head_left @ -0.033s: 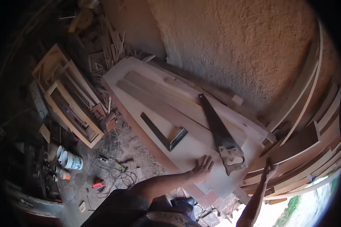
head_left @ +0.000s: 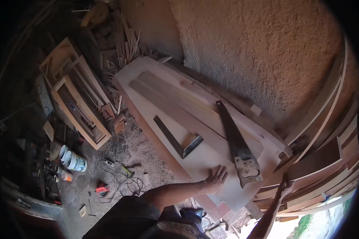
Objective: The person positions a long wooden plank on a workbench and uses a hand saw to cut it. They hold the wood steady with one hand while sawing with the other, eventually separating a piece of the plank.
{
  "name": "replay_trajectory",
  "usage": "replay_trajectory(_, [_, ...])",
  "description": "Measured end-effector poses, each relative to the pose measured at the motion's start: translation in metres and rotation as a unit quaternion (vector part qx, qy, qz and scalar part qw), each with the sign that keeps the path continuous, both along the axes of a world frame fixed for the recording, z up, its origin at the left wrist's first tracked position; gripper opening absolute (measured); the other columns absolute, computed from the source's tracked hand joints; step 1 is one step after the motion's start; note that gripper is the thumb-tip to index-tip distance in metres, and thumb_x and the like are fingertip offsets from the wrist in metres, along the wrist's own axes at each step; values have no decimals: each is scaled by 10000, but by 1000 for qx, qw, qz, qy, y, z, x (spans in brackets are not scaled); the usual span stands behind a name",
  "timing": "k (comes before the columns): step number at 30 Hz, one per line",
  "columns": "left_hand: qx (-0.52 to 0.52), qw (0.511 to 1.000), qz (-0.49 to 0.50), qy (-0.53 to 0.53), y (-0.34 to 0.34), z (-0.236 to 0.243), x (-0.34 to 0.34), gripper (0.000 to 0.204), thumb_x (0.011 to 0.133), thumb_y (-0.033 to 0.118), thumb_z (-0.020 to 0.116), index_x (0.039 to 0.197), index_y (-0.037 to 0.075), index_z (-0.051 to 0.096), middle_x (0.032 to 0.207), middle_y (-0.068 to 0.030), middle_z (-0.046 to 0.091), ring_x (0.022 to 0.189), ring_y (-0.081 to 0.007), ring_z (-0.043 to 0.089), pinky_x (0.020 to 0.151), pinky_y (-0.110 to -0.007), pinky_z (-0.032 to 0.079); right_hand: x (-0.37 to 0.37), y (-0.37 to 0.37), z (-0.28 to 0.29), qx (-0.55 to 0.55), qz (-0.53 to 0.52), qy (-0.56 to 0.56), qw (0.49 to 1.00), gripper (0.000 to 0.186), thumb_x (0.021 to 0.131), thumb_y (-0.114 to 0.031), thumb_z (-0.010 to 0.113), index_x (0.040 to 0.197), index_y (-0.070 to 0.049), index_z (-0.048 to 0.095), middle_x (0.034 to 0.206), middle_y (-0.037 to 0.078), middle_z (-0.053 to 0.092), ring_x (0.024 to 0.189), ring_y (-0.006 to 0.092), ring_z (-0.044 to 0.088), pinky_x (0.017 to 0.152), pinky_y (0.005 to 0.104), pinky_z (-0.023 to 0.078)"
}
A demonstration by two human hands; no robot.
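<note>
- The board (head_left: 315, 161) lies to the right, on the outer side of the stack (head_left: 323, 180); its long axis runs off from the right hand (head_left: 284, 188), away and rightward.
- The right hand is the nearer one, at the board's near end; its fingers are partly hidden, so I cannot tell whether they grasp the edge or only touch it.
- The left hand (head_left: 216, 176) is well apart from the board; it rests palm down on the panel (head_left: 191, 167), fingers spread, holding nothing.
- The saw (head_left: 232, 131) lies on the panel between the hands and farther forward; its handle points back toward the person, just beside the left hand; its blade runs away, leaning left.
- The square (head_left: 169, 136) lies left of the saw; bare panel shows between them.
- The panel's near right corner stands close to the stack, so side room looks tight there; the wall (head_left: 267, 59) bounds the far side; daylight shows at lower right.
</note>
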State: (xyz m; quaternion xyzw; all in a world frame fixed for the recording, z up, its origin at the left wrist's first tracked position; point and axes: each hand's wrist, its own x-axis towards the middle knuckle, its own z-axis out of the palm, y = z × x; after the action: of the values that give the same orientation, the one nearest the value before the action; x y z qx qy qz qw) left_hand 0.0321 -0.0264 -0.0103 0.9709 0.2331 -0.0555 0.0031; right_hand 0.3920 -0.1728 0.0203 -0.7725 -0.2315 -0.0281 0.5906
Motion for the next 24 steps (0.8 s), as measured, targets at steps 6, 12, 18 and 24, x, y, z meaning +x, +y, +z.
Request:
replay_trajectory(6, [-4, 997, 73, -11, -15, -49, 9, 690, 886, 333, 538, 1455, -28, 391, 1579, -256, 224, 1445, -482, 203, 905, -732, 412, -24, -16, 168, 105, -50, -132, 984, 484, 861, -191, 764, 1250, 43, 597, 1161, 187, 662, 1025, 277, 630, 892, 373, 533])
replay_trajectory(12, [-57, 996, 75, -2, -8, -43, 22, 586, 959, 253, 420, 1480, -9, 357, 1585, -264, 190, 1439, -503, 198, 912, -792, 353, -154, 11, 290, 189, -7, -142, 972, 521, 841, -240, 781, 1245, 35, 601, 1160, 183, 658, 1023, 281, 622, 921, 381, 517])
replay_trajectory(18, [14, 994, -108, 0, -1, -36, -37, 528, 1025, 251, 323, 1508, 40, 278, 1567, -234, 257, 1456, -416, 224, 1154, -591, 257, -348, 72, 212, 125, 168, -79, 975, 498, 852, -262, 760, 1234, 19, 607, 1150, 172, 656, 1032, 274, 616, 929, 394, 505])
replay_trajectory(24, [-213, 945, -153, -195, 12, 37, -200, 447, 1005, 213, 456, 1403, 10, 446, 1497, -177, 408, 1372, -260, 422, 1197, -367, 301, -461, 108, 200, 99, 274, -57, 955, 476, 864, -283, 738, 1223, 2, 613, 1140, 162, 655, 1040, 266, 610, 938, 407, 493])
